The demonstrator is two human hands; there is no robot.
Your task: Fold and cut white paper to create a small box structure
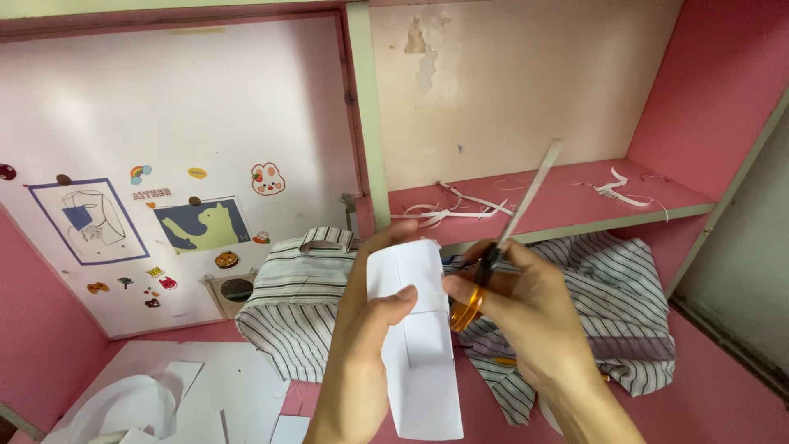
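My left hand (pixel 366 329) holds a folded white sheet of paper (pixel 419 353) upright in the middle of the view, thumb pressed on its front. My right hand (pixel 518 312) grips a pair of scissors (pixel 501 247) with orange handles, fingers through the loops. The blades point up and to the right, blurred, just beside the paper's upper right edge. Whether the blades touch the paper I cannot tell.
A striped cloth bag (pixel 300 296) and striped fabric (pixel 616 304) lie behind the hands on the pink surface. White paper strips (pixel 460 205) litter the pink shelf (pixel 575 222). Cut white paper pieces (pixel 181 395) lie at lower left. A white board with stickers (pixel 164 164) stands at the left.
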